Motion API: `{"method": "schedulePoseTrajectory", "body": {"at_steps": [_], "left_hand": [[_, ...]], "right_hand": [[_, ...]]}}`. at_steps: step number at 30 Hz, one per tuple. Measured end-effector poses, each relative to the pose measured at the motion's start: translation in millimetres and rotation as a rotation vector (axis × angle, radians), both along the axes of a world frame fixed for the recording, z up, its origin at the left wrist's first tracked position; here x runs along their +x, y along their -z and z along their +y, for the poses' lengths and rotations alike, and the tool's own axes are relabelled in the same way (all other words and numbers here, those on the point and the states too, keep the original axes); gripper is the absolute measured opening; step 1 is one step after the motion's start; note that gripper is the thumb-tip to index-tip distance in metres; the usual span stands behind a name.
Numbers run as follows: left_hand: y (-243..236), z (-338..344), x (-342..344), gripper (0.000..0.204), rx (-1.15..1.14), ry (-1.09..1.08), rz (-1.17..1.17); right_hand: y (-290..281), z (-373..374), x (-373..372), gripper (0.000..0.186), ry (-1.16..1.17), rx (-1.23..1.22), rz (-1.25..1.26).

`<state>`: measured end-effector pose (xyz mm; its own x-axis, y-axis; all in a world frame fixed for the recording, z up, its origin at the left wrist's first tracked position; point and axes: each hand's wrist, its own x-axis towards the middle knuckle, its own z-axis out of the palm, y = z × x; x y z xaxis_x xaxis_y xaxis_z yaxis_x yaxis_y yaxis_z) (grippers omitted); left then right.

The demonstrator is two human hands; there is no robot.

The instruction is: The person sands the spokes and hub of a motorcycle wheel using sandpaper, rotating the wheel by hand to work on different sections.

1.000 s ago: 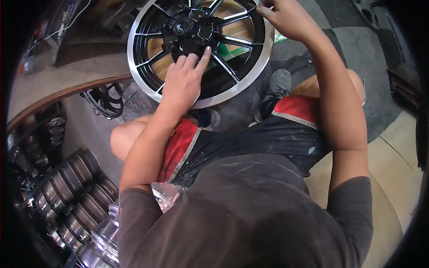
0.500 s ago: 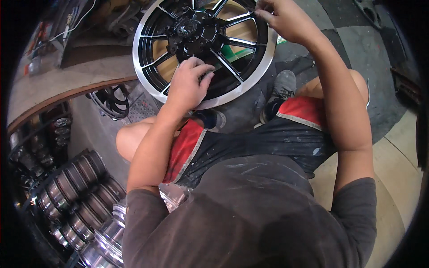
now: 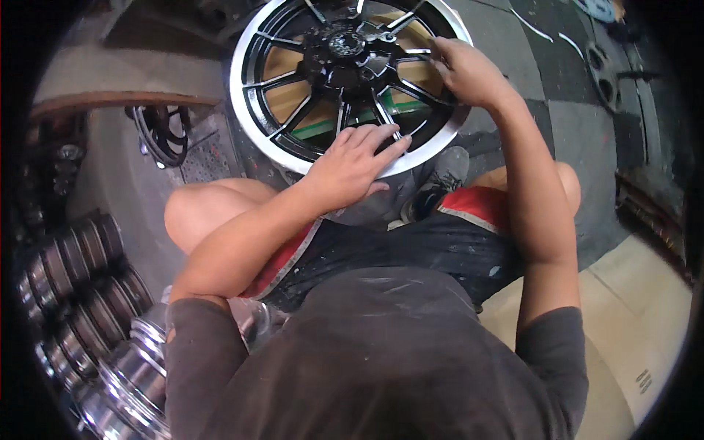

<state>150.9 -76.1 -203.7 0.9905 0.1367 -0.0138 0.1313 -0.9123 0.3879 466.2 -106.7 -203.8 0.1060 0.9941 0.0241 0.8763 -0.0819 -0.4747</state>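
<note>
Left hand point(image 3: 353, 165): palm down, fingers loosely extended with a slight bend, thumb apart on the near side, no object seen in its grasp. It lies over the near edge of the spoked wheel point(image 3: 345, 75); firm contact or hover, can't tell. Right hand point(image 3: 469, 73): fingers curled in at the wheel's right side by a spoke end; fingertips partly hidden, can't tell whether they pinch the wheel or something small. Wheel sits face up, ahead of the left hand and left of the right one: black hub point(image 3: 346, 44) beyond left fingertips, silver outer rim point(image 3: 242, 84) running round to both hands. Tan surface point(image 3: 287, 103) and green strip point(image 3: 315, 130) show through the spokes, forward of the left hand. Left of that hand, well apart: dark hoop-shaped parts point(image 3: 163, 136) beneath a bench point(image 3: 147, 70). Behind it and to the left: dark rims point(image 3: 73, 253) in rows, shiny silver rims point(image 3: 121, 396) just beside them. Shoe point(image 3: 449, 172) between the hands, nearer the body than the wheel. Pale board point(image 3: 645, 323) well behind the right hand, off to its right.
</note>
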Motion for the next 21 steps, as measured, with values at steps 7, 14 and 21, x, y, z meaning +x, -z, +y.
{"method": "schedulePoseTrajectory", "body": {"at_steps": [7,14,21], "left_hand": [[1.8,6.5,-13.5,0.065,0.091,0.062,-0.057],[-16.4,41.1,-38.8,0.075,0.015,0.137,-0.001],[-27.7,71.4,-31.1,0.038,-0.321,-0.201,-0.005]], "right_hand": [[1.5,2.6,-9.5,0.026,0.049,-0.213,-0.129],[-18.5,-6.7,-26.6,0.025,0.071,-0.387,-0.162],[-14.6,-13.9,-31.8,0.031,0.148,-0.341,-0.076]]}}
